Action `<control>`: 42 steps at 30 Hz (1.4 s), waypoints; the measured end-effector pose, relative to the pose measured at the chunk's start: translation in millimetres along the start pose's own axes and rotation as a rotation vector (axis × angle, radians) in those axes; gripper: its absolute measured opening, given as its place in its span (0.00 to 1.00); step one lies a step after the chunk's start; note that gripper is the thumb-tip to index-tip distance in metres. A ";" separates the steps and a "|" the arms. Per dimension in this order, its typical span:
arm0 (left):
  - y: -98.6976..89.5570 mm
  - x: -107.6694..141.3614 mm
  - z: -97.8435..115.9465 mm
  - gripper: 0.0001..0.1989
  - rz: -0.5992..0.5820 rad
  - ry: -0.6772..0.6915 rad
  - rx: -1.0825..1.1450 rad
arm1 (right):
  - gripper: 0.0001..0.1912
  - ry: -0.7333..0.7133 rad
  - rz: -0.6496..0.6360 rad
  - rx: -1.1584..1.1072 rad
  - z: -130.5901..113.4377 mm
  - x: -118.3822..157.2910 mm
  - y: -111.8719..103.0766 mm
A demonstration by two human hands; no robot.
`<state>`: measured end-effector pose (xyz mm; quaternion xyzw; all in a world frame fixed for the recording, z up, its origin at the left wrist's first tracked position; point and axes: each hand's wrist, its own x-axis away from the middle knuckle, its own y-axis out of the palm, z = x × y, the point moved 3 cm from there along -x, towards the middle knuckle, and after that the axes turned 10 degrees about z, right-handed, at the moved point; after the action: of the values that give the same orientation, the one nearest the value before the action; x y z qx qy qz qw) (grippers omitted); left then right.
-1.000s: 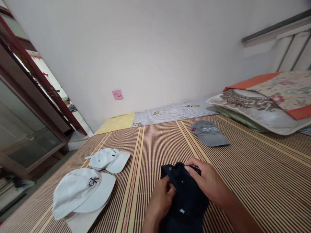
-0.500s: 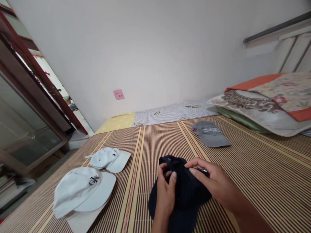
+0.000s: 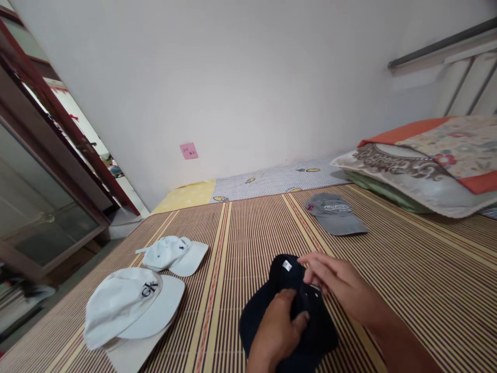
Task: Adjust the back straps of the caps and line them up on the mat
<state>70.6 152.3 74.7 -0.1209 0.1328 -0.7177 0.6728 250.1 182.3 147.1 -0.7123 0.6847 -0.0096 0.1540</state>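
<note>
A dark navy baseball cap [image 3: 256, 316] is held low over the mat, its inside turned up and a small white label showing on the lining. My left hand [image 3: 277, 329] reaches into the cap's opening, its fingers bent against the fabric and thumb set apart; the fingertips are partly hidden. At the right rim, my right hand [image 3: 336, 282] pinches the cap's edge between thumb and fingers. A small shiny bit shows beside those fingers, too small to make out.
Two white caps, a smaller one [image 3: 165, 254] and a larger one marked CK [image 3: 120, 305], lie on the left of the striped mat [image 3: 233, 238]; another pale brim shows beneath the larger. A grey cap [image 3: 336, 213] lies farther back, near pillows [image 3: 419, 171]. The wall [image 3: 252, 88] stands behind.
The dark cap has been turned so that its inside and label now show. My left hand has moved right and down into its opening. My right hand stays at the right edge.
</note>
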 end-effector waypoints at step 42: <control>-35.1 -0.8 0.9 0.33 -0.068 -0.049 -0.378 | 0.11 0.060 -0.051 0.482 62.6 -17.5 -10.2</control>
<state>38.3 155.2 87.9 -0.2670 0.2447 -0.6992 0.6165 273.1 212.5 93.3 -0.6714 0.6488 -0.1977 0.2988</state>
